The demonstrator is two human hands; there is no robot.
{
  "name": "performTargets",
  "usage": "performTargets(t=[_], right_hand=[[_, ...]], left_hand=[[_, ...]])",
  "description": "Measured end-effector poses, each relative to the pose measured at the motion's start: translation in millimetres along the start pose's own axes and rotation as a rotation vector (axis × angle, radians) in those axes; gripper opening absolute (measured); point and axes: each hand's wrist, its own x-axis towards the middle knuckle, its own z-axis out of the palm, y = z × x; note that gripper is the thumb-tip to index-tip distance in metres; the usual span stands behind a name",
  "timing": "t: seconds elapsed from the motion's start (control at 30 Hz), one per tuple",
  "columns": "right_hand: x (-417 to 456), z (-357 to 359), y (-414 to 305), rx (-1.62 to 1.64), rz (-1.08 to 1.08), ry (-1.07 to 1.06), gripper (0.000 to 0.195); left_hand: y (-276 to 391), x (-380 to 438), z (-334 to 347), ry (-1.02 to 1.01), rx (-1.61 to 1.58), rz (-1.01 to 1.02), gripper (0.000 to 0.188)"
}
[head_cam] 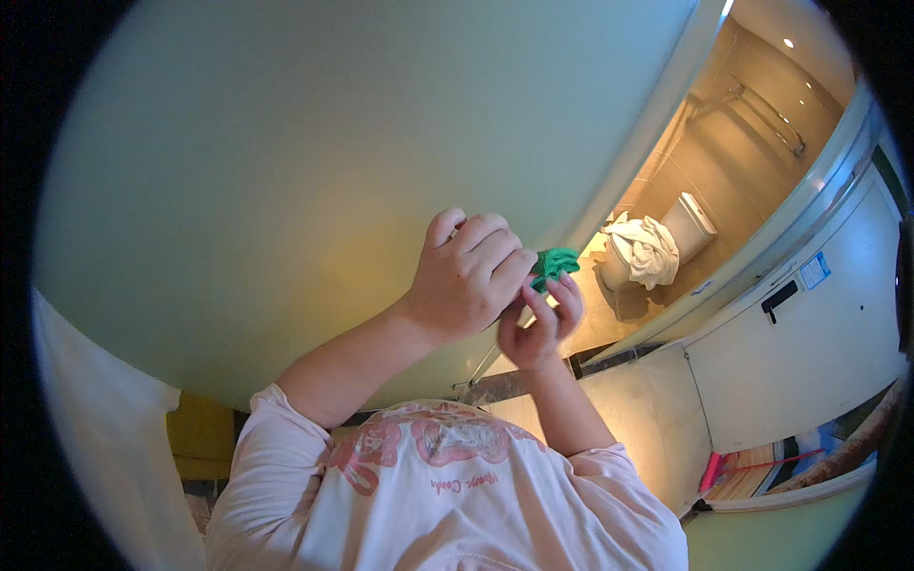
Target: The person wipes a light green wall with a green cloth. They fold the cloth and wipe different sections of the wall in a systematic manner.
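Observation:
A small bunched green cloth (559, 263) sticks out between my two hands, in front of the edge of a pale green panel (285, 143). My left hand (475, 278) is curled into a fist, knuckles up, with the cloth coming out at its little-finger side. Below and to the right, my right hand (539, 325) has its fingertips bent against the cloth's lower side. Whatever lies inside the left fist and between the palms is hidden.
Past the panel's edge is a tiled bathroom with a toilet (689, 228); a heap of white cloth (648, 250) lies on it. A metal towel rack (767, 114) hangs above. To the right stands a white door (792, 335) with a black handle (778, 300). White fabric (107, 428) hangs at left.

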Motion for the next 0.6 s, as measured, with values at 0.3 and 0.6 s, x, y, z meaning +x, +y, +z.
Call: performTargets(t=[0.3,0.6], right_hand=[[-31,65,11,0.023,0.085,-0.076,0.063],[73,39,26,-0.149,0.172,-0.149,0.085]], left_hand=[[-6,0,25,0.127,-0.043,0.011,0.017],[-21,-84,-50,0.186,0.140,-0.147,0.014]])
